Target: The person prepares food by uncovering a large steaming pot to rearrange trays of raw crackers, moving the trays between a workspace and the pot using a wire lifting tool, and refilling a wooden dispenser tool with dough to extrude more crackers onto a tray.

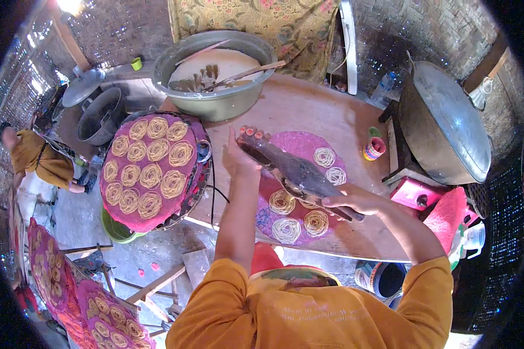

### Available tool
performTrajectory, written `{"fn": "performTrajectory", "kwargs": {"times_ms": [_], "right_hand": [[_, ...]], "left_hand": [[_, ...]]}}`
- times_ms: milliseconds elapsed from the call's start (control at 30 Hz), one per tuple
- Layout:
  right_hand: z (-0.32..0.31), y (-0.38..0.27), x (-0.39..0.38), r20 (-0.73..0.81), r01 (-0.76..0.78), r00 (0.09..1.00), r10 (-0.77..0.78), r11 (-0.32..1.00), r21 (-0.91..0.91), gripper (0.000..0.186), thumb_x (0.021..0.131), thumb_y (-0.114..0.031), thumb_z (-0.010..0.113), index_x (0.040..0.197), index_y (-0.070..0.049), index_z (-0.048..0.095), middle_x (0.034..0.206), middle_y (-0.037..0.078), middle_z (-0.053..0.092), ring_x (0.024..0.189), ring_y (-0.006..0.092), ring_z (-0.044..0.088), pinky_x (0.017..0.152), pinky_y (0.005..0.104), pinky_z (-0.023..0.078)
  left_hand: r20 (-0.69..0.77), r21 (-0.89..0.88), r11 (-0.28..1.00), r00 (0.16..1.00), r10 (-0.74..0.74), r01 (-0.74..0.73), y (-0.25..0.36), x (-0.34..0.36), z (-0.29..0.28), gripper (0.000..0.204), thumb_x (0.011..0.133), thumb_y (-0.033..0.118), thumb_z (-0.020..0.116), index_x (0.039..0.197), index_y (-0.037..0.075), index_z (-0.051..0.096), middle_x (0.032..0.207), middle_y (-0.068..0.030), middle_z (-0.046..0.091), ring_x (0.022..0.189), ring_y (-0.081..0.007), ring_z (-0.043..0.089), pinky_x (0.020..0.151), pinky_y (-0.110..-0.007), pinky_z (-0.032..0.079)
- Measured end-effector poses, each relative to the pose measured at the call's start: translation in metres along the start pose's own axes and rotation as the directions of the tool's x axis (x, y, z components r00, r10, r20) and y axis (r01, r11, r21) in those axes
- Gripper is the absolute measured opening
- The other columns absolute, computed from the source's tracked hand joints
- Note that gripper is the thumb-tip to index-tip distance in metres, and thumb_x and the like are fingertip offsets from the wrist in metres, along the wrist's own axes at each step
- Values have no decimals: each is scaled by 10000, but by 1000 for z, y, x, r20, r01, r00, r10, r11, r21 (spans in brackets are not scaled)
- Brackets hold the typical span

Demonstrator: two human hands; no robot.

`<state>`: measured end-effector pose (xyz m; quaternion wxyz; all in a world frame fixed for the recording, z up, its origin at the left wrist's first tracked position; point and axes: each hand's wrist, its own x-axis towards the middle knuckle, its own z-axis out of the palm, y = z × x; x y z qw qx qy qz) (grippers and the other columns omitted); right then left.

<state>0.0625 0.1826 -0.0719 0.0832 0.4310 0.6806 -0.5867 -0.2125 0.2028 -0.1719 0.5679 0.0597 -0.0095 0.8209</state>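
Both my hands hold a long dark two-handled press [308, 174], slanting across the table in front of me. My left hand [241, 152] is closed round its far left end, reddish fingertips showing over the edge. Lower right, my right hand [358, 200] grips the handles, which lie close together. Beneath the press is a round purple mat [297, 142] with coiled noodle nests on it. A white nest [286, 231] and a yellowish nest [316, 223] lie near its front edge. Another white nest [324, 157] lies farther back. The press hides part of the mat.
Left of the table, a round tray [142, 221] with pink cloth bears several yellowish nests. A large basin [215, 107] of pale mixture with sticks stands behind. A big lidded pot [436, 116] and a small cup [374, 148] are right. Far left is another person [41, 157].
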Motion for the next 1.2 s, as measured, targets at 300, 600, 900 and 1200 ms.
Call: {"fn": "performTrajectory", "kwargs": {"times_ms": [300, 600, 900, 1200], "right_hand": [[-47, -13, -8, -51, 6, 999, -8, 999, -37, 691, 798, -718, 439, 904, -62, 630, 687, 16, 586, 576, 96, 550, 485, 228, 438], [-83, -5, 22, -136, -71, 989, 52, 988, -138, 644, 769, -694, 514, 834, -68, 652, 628, 33, 584, 484, 106, 548, 391, 235, 399], [-92, -22, -9, -137, -68, 989, 48, 987, -147, 714, 746, -701, 540, 934, -23, 664, 665, 52, 592, 559, 125, 586, 460, 266, 454], [-81, -19, 8, -193, -19, 981, 1, 996, -90, 708, 744, -692, 558, 848, 1, 656, 664, 65, 595, 564, 123, 558, 495, 264, 434]], "left_hand": [[119, 95, 995, 993, -17, 6, -9, 42, 45, 290, 909, 366, 468, 751, 125, 497, 698, 9, 513, 707, -170, 514, 737, -379, 429], [142, -47, 999, 990, 23, -16, -47, 86, -34, 286, 901, 347, 372, 753, 138, 500, 656, 13, 502, 640, -175, 511, 709, -382, 434], [127, -31, 998, 991, 49, -46, -53, 74, -12, 252, 902, 231, 361, 713, 141, 501, 612, 26, 496, 597, -150, 511, 637, -354, 450], [68, 55, 997, 997, 41, -45, -39, 85, 0, 242, 875, 289, 406, 708, 150, 511, 603, 29, 501, 589, -148, 505, 631, -365, 460]]}}
